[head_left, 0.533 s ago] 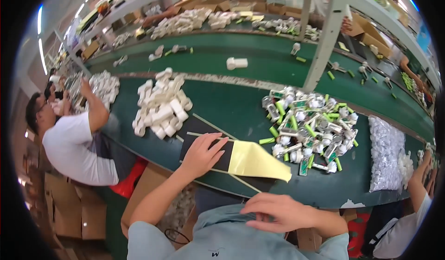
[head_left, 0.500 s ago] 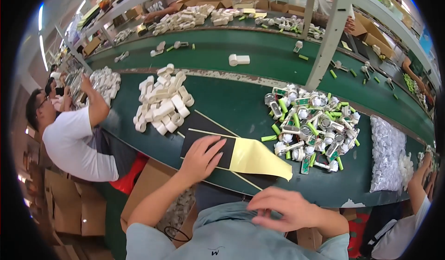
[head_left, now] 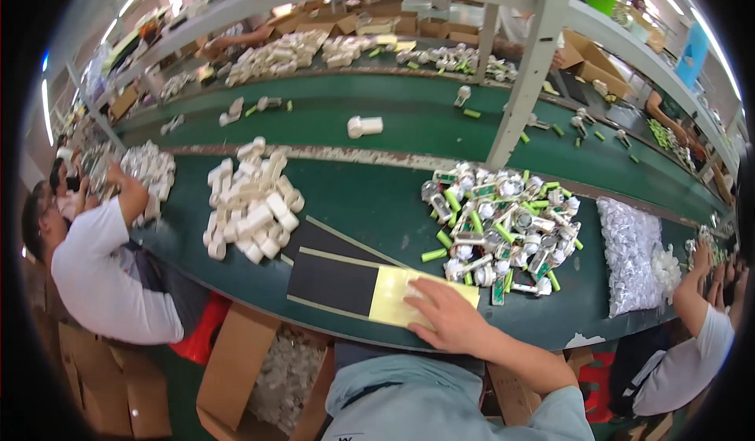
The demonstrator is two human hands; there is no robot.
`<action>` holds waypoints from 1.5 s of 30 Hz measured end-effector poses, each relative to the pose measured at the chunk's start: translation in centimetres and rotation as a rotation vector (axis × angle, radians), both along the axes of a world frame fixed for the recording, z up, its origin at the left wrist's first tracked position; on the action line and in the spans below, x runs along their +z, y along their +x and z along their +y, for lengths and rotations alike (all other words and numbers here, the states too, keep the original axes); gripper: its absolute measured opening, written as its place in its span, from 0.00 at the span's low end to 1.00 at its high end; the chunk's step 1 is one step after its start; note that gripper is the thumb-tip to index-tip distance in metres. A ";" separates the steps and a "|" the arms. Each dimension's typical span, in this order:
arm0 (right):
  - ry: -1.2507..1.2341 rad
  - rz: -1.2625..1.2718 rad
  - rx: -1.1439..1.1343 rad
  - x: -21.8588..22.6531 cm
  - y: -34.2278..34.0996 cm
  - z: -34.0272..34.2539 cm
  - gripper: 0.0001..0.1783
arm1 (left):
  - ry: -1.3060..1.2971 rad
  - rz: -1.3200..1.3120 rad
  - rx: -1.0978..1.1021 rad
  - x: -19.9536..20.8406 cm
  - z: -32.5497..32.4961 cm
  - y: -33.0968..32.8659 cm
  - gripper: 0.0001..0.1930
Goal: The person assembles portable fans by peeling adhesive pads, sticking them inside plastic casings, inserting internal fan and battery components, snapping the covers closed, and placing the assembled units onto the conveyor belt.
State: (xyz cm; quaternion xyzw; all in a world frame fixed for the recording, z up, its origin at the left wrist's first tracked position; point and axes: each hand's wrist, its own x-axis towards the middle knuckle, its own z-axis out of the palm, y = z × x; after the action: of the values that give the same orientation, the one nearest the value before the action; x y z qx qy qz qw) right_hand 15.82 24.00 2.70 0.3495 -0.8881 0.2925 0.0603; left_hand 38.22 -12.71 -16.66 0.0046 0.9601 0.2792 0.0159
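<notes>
My right hand (head_left: 452,317) lies on a yellow sheet (head_left: 385,303), fingers stretched out and spread over its surface. The sheet covers the right part of a black rectangular board (head_left: 330,284) with pale strips along its long edges. A second black board (head_left: 321,240) sticks out from behind it at an angle. Just beyond my fingers is a heap of small white assemblies (head_left: 503,228) with green circuit boards and green cylinders among them. A pile of white plastic housings (head_left: 250,209) stands to the left of the boards. My left hand is out of view.
A bag of small whitish parts (head_left: 629,260) lies at the right. Behind the green bench, a conveyor (head_left: 314,118) carries scattered parts past a white post (head_left: 527,79). An open carton (head_left: 236,366) stands below the front edge. People work at both sides.
My left hand has left the black board and gone out of view. My right hand has moved forward onto the yellow sheet, which now lies flatter. The whole view has shifted.
</notes>
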 end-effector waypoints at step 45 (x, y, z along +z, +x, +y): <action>-0.555 -0.010 -0.388 -1.4 4.0 1.5 0.06 | -0.013 -0.042 -0.152 2.7 -3.8 -14.6 0.17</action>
State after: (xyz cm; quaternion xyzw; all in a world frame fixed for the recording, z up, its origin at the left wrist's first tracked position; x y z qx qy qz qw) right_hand 19.83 25.55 1.34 0.1428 -0.8248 0.5078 0.2035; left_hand 23.61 -16.56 -13.95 0.0716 0.9582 0.2708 0.0575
